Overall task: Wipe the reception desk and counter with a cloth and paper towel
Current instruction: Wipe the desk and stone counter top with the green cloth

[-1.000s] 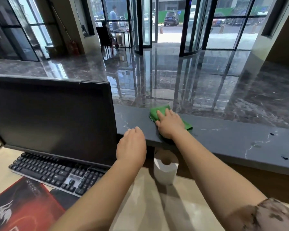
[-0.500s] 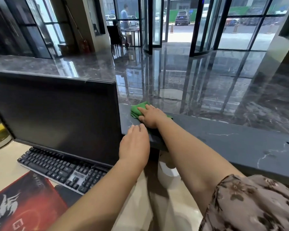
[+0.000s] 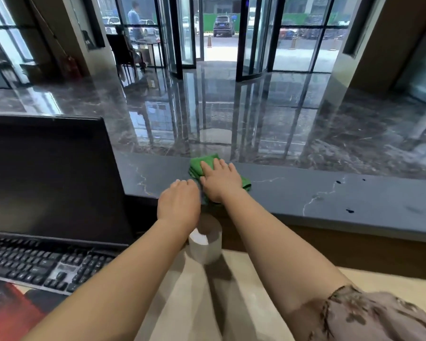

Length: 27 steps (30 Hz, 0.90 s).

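Head view: a person leans over a reception desk, with both bare arms stretched forward.
Cloth (image 3: 199, 166): green and folded in several layers. Its edges show beyond the fingertips and on both sides of the hand. It lies flat on the counter, close to the near edge and a little to the right of the monitor.
Right hand (image 3: 220, 179): it presses palm-down on the cloth. The fingers are straight and a little spread, and the fingertips reach toward the far edge of the cloth.
Left hand (image 3: 178, 205): it rests on the near edge of the counter, just beside the right hand. The fingers are close together and bent forward. I cannot tell if they grip the edge.
Counter (image 3: 317, 195): dark grey stone with thin white veins and some dark spots at the right side.
Paper towel roll (image 3: 204, 244): white, standing upright on the desk below the counter, between the two forearms.
Desk (image 3: 391, 276): a pale beige surface, lower than the counter.
Monitor (image 3: 47, 173): black, with a dark screen, at the left.
Keyboard (image 3: 35, 262): black, in front of the monitor.
Sleeve (image 3: 369, 316): brown-grey fabric with a flower pattern, on the right upper arm.
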Each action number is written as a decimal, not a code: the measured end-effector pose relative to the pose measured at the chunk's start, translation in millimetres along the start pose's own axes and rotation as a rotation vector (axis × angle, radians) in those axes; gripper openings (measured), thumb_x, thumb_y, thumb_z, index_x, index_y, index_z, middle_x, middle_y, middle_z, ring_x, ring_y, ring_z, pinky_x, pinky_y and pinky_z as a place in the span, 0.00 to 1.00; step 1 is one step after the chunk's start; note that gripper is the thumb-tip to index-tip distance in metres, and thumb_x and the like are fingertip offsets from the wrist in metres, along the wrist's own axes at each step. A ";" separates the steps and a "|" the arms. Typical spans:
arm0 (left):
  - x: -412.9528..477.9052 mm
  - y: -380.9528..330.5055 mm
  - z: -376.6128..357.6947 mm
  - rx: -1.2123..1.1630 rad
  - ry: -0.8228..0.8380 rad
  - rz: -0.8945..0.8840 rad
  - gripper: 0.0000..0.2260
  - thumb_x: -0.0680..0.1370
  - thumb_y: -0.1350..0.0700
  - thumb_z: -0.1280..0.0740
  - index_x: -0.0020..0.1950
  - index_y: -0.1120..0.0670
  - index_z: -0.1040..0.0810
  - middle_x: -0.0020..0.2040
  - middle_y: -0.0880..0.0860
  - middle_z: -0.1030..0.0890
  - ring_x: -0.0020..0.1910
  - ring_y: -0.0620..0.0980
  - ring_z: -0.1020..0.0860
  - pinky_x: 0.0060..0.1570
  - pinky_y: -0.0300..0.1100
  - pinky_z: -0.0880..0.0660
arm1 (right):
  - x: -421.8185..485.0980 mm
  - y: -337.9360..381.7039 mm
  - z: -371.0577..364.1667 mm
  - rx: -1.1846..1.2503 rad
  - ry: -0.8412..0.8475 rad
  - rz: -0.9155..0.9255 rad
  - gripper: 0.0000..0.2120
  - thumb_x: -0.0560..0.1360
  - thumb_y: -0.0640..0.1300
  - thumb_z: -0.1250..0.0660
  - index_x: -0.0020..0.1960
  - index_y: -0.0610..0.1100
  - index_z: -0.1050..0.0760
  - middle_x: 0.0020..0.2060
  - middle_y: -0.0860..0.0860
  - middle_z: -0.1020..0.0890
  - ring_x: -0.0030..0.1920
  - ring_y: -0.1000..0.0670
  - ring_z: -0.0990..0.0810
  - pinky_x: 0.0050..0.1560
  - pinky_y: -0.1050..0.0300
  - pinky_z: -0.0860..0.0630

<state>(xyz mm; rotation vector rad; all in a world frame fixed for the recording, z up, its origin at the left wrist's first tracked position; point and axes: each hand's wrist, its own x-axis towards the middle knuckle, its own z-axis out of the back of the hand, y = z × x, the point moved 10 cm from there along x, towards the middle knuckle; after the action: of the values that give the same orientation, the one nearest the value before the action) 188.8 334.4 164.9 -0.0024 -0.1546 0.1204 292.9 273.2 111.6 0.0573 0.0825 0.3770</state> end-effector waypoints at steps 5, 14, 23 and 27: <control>-0.7 -24.3 -9.2 0.087 0.057 -0.072 0.07 0.77 0.61 0.36 0.55 0.54 0.26 0.54 0.53 0.21 0.56 0.54 0.23 0.54 0.44 0.30 | -36.7 -138.4 7.9 0.054 -0.066 -0.344 0.26 0.83 0.52 0.55 0.79 0.49 0.55 0.78 0.41 0.51 0.78 0.42 0.53 0.76 0.46 0.54; 3.4 -26.7 -9.2 0.074 0.014 -0.084 0.07 0.77 0.61 0.39 0.52 0.52 0.25 0.53 0.52 0.20 0.56 0.53 0.23 0.65 0.45 0.35 | -37.6 -45.9 2.7 0.056 -0.067 -0.211 0.29 0.81 0.49 0.46 0.79 0.49 0.53 0.78 0.39 0.52 0.78 0.40 0.53 0.76 0.44 0.54; 10.8 -50.8 -10.4 0.098 0.062 -0.039 0.08 0.77 0.60 0.39 0.54 0.52 0.25 0.52 0.52 0.19 0.55 0.53 0.23 0.63 0.46 0.34 | -53.3 -93.7 7.1 0.055 -0.071 -0.079 0.26 0.82 0.53 0.51 0.79 0.50 0.49 0.78 0.42 0.47 0.77 0.43 0.49 0.76 0.47 0.49; 9.3 -50.1 -21.2 0.057 0.119 -0.031 0.07 0.77 0.60 0.40 0.52 0.51 0.26 0.45 0.51 0.20 0.49 0.53 0.23 0.69 0.50 0.38 | -75.3 -196.6 12.4 0.086 -0.088 -0.362 0.27 0.82 0.52 0.51 0.79 0.49 0.52 0.78 0.41 0.49 0.78 0.42 0.50 0.77 0.46 0.51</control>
<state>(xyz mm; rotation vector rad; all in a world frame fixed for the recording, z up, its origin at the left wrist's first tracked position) 207.2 285.9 145.9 0.0497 -0.0323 0.0931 296.1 62.4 115.2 0.1420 0.0208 0.0083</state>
